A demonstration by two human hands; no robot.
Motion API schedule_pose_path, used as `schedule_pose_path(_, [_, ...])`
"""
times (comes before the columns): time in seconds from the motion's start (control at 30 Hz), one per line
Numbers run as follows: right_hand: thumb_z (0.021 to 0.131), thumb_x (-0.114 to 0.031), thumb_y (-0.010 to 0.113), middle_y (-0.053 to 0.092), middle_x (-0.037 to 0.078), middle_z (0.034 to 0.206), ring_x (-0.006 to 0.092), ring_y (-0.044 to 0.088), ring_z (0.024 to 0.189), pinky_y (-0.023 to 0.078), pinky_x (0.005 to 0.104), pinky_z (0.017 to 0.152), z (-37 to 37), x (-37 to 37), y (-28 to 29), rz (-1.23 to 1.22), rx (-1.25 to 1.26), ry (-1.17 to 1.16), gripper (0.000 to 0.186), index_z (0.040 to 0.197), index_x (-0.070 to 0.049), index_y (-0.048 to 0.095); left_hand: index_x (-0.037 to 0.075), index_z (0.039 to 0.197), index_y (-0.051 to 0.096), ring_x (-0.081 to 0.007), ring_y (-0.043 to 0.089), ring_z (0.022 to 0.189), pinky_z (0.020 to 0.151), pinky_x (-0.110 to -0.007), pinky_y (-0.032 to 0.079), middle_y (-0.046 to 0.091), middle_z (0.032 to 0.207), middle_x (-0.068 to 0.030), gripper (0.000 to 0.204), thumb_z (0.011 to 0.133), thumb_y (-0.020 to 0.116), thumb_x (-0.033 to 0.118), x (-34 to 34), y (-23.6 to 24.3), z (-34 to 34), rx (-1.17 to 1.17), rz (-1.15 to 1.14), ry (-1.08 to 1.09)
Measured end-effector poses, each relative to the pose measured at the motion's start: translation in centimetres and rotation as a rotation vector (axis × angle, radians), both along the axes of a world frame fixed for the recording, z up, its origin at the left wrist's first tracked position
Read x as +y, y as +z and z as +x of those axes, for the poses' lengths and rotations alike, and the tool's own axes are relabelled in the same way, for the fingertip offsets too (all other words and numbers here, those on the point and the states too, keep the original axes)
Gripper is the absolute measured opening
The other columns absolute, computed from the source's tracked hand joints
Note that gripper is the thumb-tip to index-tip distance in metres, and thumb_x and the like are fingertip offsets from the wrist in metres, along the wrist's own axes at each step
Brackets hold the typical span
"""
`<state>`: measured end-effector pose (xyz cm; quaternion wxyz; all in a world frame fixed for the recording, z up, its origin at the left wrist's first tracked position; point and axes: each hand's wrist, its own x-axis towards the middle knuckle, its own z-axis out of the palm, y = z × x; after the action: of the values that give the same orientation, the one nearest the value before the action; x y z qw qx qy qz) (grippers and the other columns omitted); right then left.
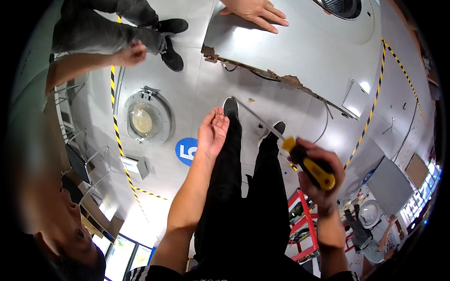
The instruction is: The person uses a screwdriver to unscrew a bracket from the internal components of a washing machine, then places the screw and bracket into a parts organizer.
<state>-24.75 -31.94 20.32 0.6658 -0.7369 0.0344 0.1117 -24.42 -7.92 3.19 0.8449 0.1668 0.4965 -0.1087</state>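
My right hand (333, 164) is wrapped round the black and yellow handle of a long screwdriver (319, 173). Its metal shaft points up and to the left, over my shoes. Palm up and empty, my left hand (214, 133) is open with the fingers loosely curled, a little left of the shaft and apart from it. Beyond both hands stands a light grey washing machine (281, 49), its near edge rusted and broken. Another person's hand (258, 13) lies flat on its panel.
A round washing machine door (164, 122) lies on the floor to the left, near a blue floor marker (180, 149). A co-worker (96, 35) is close on the left. A red rack (307, 225) stands at the lower right. Yellow-black tape (370, 124) marks the floor.
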Motion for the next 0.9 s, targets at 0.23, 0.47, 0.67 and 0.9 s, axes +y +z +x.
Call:
schedule_pose_path(0.23, [0.060,0.001,0.073,0.062,0.010,0.093,0.0269,0.063,0.082,0.051,0.0306,0.073,10.1,6.6,-1.9,-0.452,-0.353,0.249,0.033,0.090,-0.003,0.059,0.001,0.094,0.056,-0.0147,0.054,0.069,0.069,-0.028,0.048,0.058,0.080,-0.0053,0.013,0.084,0.052,0.009,2.7,-2.7,4.4,-0.108,-0.021,-0.076])
schedule_pose_path(0.47, [0.060,0.000,0.070,0.063,0.010,0.093,0.0275,0.062,0.080,0.050,0.0312,0.071,14.2,9.1,-3.0,-0.512,-0.466,0.409,0.032,0.091,-0.002,0.060,0.001,0.094,0.057,-0.0115,0.051,0.070,0.067,-0.025,0.045,0.056,0.079,-0.0047,0.022,0.093,0.051,0.023,2.3,-4.7,8.4,-0.194,0.070,-0.145])
schedule_pose_path(0.67, [0.062,-0.001,0.069,0.062,0.011,0.090,0.0283,0.061,0.078,0.050,0.0318,0.071,15.6,10.1,-3.4,-0.524,-0.487,0.467,0.030,0.090,-0.002,0.061,0.001,0.095,0.056,-0.0122,0.049,0.070,0.067,-0.026,0.044,0.053,0.080,-0.0047,0.023,0.093,0.051,0.024,1.5,-4.8,10.2,-0.164,0.042,-0.135])
schedule_pose_path(0.9, [0.062,0.000,0.069,0.062,0.011,0.089,0.0279,0.061,0.078,0.050,0.0318,0.071,15.8,10.4,-2.8,-0.551,-0.498,0.500,0.029,0.090,-0.001,0.061,0.002,0.092,0.055,-0.0112,0.048,0.070,0.066,-0.025,0.045,0.053,0.081,-0.0039,0.017,0.091,0.056,0.019,1.1,-5.0,11.9,-0.123,0.024,-0.077])
